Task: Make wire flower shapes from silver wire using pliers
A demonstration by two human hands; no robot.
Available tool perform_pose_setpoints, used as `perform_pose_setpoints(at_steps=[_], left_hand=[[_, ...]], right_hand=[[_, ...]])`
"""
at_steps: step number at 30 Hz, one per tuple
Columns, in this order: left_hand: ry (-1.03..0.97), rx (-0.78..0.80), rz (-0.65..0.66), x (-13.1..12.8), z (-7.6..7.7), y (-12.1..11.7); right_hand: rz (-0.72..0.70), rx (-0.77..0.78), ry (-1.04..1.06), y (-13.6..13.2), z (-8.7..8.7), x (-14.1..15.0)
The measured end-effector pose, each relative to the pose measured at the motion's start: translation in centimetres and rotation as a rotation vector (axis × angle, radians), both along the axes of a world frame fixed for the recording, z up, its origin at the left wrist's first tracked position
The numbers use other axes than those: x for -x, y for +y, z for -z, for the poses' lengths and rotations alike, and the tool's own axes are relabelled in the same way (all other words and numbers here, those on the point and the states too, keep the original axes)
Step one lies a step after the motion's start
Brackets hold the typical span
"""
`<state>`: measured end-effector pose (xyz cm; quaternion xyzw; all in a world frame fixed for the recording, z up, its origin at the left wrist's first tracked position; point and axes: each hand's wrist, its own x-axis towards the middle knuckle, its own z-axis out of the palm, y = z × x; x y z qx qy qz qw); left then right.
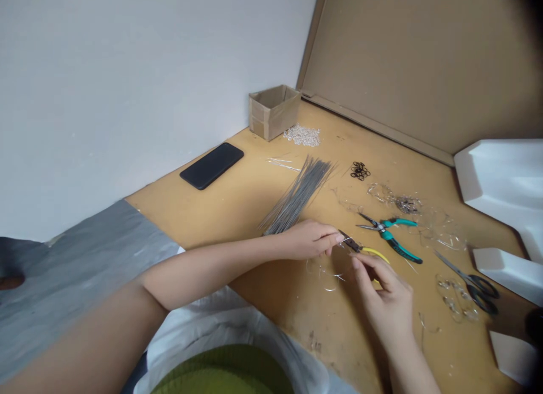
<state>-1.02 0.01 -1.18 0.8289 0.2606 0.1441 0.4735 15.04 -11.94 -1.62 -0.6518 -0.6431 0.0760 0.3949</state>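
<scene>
My left hand point(311, 239) pinches a short piece of thin silvery wire point(345, 240) between thumb and forefinger. Close by on the right, my right hand point(387, 287) has its thumb and forefinger pressed together at the wire's other side; what lies between those fingertips is too fine to make out. Yellow-handled pliers point(353, 244) show just behind the fingers, partly hidden by my right hand. Under my left wrist lies a bundle of straight grey wires point(299, 193). Loops of bent wire point(330, 288) rest on the table below the hands.
Teal-handled pliers point(388, 231) lie open to the right, with black scissors point(475, 286) beyond. Further back are tangled wire pieces point(407, 204), black rings point(360, 171), clear small pieces point(303, 135), a cardboard box point(275, 114) and a black phone point(212, 165). White foam point(504, 179) borders the right.
</scene>
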Motion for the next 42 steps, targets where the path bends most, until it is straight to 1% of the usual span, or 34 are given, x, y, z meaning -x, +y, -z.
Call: perform_pose_setpoints(at_steps=[6, 10, 16, 23, 30, 33, 38, 42], left_hand=[[-0.023, 0.027, 0.012, -0.06, 0.20, 0.00], [-0.043, 0.038, 0.018, -0.05, 0.16, 0.00], [-0.060, 0.098, -0.006, -0.01, 0.21, 0.15], [-0.101, 0.158, 0.010, -0.13, 0.41, 0.31], [-0.100, 0.206, 0.016, -0.09, 0.05, 0.19], [-0.104, 0.220, 0.013, -0.09, 0.02, 0.14], [-0.099, 0.214, 0.026, -0.09, 0.06, 0.12], [-0.067, 0.147, 0.029, 0.03, -0.10, 0.09]], right_hand=[[-0.019, 0.030, 0.031, -0.02, 0.01, -0.03], [0.004, 0.039, 0.053, -0.07, 0.00, -0.07], [0.001, 0.025, 0.055, -0.20, -0.17, -0.02], [0.011, 0.048, 0.083, -0.35, -0.11, -0.11], [0.072, 0.112, 0.230, -0.35, 0.07, -0.20], [0.073, 0.141, 0.292, -0.32, 0.19, -0.28], [0.075, 0.161, 0.301, -0.31, 0.28, -0.41], [0.074, 0.169, 0.331, -0.32, 0.15, -0.45]])
